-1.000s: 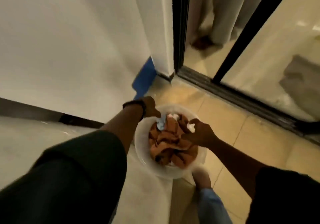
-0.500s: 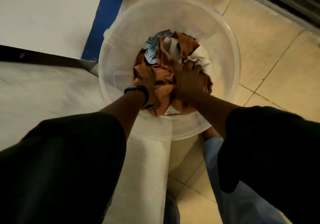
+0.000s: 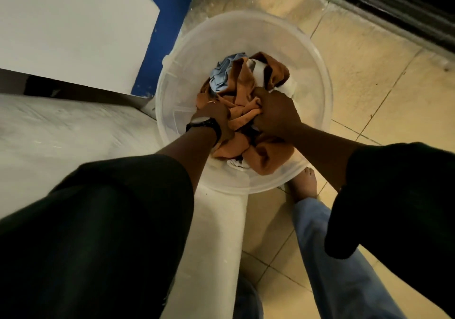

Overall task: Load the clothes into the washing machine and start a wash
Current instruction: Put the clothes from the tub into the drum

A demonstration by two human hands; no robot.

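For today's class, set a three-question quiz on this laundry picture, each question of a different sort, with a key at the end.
1. True or false: the right hand is empty.
2. Which wrist wears the black band? A left; B right; C neither.
3. Fill the gap: most of the clothes in the plastic tub are ___ in colour.

Key: 1 false, it grips the clothes. 2 A. 3 orange.
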